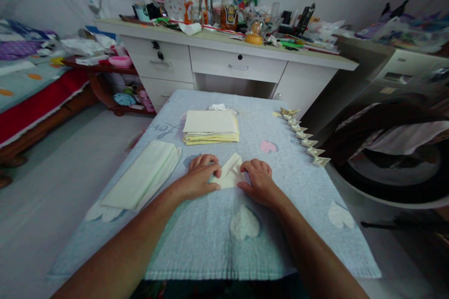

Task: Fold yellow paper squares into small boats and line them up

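Note:
A small cream sheet of paper (229, 177), partly folded with a slanting flap, lies on the table between my hands. My left hand (203, 177) grips its left edge between thumb and curled fingers. On the opposite edge, my right hand (257, 177) pinches the paper in the same way. Just beyond them sits a stack of cream and yellow paper (210, 122). To the left lies a long folded bundle of pale paper (143, 175). Along the table's right side runs a row of folded paper boats (307, 142), the farthest one patterned.
A blue cloth with heart shapes covers the table (196, 247). Behind it stands a white desk (238, 63) crowded with jars, bags and papers. A front-loading washing machine (396, 84) is at the right, a bed (35, 88) at the left.

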{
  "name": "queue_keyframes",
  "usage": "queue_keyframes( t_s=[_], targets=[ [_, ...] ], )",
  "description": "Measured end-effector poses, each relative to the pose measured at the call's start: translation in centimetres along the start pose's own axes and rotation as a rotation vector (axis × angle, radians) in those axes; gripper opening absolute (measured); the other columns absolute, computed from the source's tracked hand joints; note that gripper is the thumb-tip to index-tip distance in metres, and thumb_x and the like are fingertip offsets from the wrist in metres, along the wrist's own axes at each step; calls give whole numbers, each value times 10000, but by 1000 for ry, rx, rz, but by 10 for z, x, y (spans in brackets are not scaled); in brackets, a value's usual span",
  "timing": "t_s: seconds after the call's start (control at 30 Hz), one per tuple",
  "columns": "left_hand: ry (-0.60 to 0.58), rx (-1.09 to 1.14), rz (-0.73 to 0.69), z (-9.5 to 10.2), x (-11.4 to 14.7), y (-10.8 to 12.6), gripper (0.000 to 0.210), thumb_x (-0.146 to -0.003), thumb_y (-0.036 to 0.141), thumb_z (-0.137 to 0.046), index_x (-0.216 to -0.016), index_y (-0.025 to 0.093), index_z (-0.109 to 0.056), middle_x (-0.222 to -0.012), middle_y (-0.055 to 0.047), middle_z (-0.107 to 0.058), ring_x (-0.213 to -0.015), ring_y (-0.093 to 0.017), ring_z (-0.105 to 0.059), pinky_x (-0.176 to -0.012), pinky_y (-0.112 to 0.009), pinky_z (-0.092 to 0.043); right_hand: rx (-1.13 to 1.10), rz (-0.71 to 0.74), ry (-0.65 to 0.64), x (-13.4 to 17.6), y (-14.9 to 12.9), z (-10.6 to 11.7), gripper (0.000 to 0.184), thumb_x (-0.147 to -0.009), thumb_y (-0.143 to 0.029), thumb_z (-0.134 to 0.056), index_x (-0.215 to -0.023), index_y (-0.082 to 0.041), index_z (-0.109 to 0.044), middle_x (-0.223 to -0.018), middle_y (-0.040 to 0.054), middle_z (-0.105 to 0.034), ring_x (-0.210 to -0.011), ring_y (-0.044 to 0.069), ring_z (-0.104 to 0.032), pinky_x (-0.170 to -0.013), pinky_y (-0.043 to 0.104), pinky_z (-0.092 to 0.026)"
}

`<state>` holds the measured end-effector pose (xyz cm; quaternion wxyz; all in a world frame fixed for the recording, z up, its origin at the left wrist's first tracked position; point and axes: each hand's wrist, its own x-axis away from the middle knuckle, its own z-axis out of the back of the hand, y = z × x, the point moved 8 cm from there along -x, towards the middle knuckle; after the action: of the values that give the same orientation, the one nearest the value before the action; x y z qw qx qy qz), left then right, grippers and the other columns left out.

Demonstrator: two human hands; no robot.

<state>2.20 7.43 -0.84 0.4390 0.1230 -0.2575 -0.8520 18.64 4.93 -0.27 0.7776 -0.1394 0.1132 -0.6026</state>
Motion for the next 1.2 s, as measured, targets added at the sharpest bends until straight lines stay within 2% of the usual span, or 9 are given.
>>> queue_keyframes(
  t_s=[0.47,0.6,0.77,0.87,0.97,1.1,1.2],
  targets=[
    [-16,3,8,2,0,-1,234,-666,219,-655,-878,256,-564,-1239,-12,-451,-1216,-264,-351,-1039,-458,-268,-47,32,-122,2,2,5,306,-793,-193,-573,-1084,-286,-583,-1121,40,-505,-1075,224,-417,-973,406,-282],
    [27,4,38,4,-3,3,308,-668,233,-652,-957,255,-546,-1161,-25,-502,-1172,-258,-407,-1012,-436,-307,-90,72,-78,2,1,8,282,-778,-191,-558,-1046,-274,-592,-1088,37,-504,-1055,219,-420,-965,396,-281],
    [205,-34,101,2,-10,4,577,-704,410,-691,-1200,223,-463,-1195,-71,-533,-1163,-283,-427,-999,-439,-315,-83,49,-3,1,2,7,279,-723,-191,-549,-1001,-219,-554,-1040,51,-503,-1011,222,-426,-929,368,-306],
    [261,-96,89,-2,-14,6,578,-734,433,-672,-1232,226,-464,-1208,-73,-530,-1157,-285,-432,-983,-444,-317,-55,9,59,0,4,7,383,-673,-216,-570,-1051,-188,-517,-1088,79,-494,-1024,244,-415,-928,380,-309],
    [274,-128,78,-5,-15,6,511,-727,438,-684,-1173,247,-522,-1166,-57,-535,-1130,-278,-443,-964,-439,-319,-31,23,88,0,3,7,456,-657,-234,-583,-1103,-177,-505,-1152,97,-484,-1063,262,-399,-955,404,-288],
    [277,-126,66,-5,-15,9,473,-714,421,-701,-1134,260,-553,-1153,-46,-533,-1115,-270,-448,-950,-426,-321,-80,50,98,-1,4,6,298,-758,-272,-547,-1046,-199,-547,-1148,78,-500,-1064,249,-413,-952,401,-286],
    [282,-108,63,-4,-15,11,453,-698,395,-716,-1102,257,-565,-1136,-42,-541,-1106,-267,-453,-949,-417,-322,-118,7,139,-3,7,7,196,-859,-316,-481,-995,-208,-572,-1112,70,-528,-1043,240,-432,-939,397,-292]
  ],
)
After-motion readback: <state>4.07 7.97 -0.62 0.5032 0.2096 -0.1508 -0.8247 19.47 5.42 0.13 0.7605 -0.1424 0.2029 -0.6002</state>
